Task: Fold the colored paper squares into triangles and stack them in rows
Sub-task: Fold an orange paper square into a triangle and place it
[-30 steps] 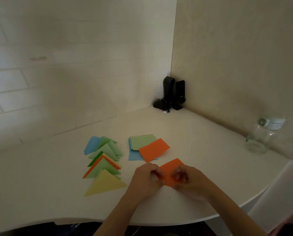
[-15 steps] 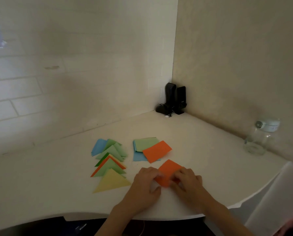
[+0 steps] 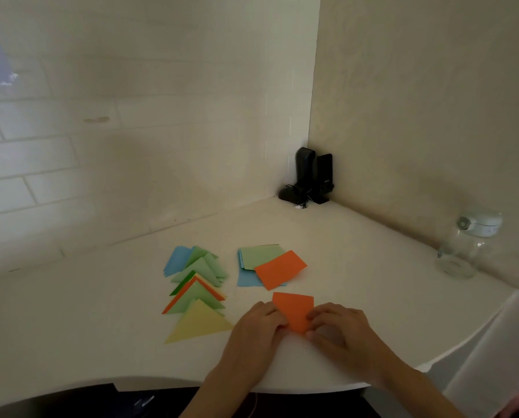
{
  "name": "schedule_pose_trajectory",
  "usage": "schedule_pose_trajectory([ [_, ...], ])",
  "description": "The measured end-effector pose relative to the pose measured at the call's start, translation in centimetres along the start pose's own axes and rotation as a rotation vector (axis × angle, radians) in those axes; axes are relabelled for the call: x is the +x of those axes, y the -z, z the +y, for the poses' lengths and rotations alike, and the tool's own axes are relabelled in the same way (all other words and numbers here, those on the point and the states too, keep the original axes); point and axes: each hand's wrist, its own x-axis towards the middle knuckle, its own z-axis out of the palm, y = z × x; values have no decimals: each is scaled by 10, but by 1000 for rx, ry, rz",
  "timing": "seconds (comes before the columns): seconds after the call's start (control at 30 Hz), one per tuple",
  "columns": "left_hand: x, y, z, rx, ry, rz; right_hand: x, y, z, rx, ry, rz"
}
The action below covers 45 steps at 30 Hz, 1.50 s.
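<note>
An orange paper (image 3: pixel 294 310), partly folded, lies on the white table (image 3: pixel 101 312) near its front edge. My left hand (image 3: pixel 255 333) grips the sheet's left side with curled fingers. My right hand (image 3: pixel 339 330) grips its lower right side; the near corner is hidden under my fingers. To the left runs a row of overlapping folded triangles (image 3: pixel 196 292), green, orange and blue, with a yellow triangle (image 3: pixel 199 325) at its near end. Behind the hands sits a pile of flat squares: an orange square (image 3: pixel 279 268) on top of a green sheet (image 3: pixel 261 254) and a blue sheet (image 3: pixel 246 279).
A clear glass jar (image 3: pixel 466 245) with a white lid stands at the right by the wall. Black speakers (image 3: pixel 311 179) sit in the far corner. A white sheet (image 3: pixel 493 342) hangs over the table's right edge. The table's curved front edge runs just under my wrists.
The orange paper has come down from slightly lifted to lying on the table, and its far part now shows wider. Both hands stay on its near sides. The camera view shifted.
</note>
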Motion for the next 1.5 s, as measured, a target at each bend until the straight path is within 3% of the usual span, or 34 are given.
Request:
schedule_pose_trajectory([
  [0.23,8,-3,-7,-45,111,-23,4,-16,-19,-55,-128,151],
  [0.53,11,-7,-13,-12,318,-55,10,-23,-23,-170,-177,210],
  [0.73,17,-2,-16,-27,373,-111,11,-16,-21,-98,-240,115],
  [0.93,17,6,-23,-96,375,-107,25,0,-22,-93,-278,-116],
  [1.13,15,9,-20,-104,314,-97,30,11,-22,-13,-280,-230],
  [1.27,14,3,-9,39,232,-99,27,17,-24,56,-318,-102],
  [1.37,3,1,4,219,125,-28,17,21,-27,-47,-371,-63],
  [1.5,-11,4,26,289,110,-1,5,26,-32,123,-415,-71],
])
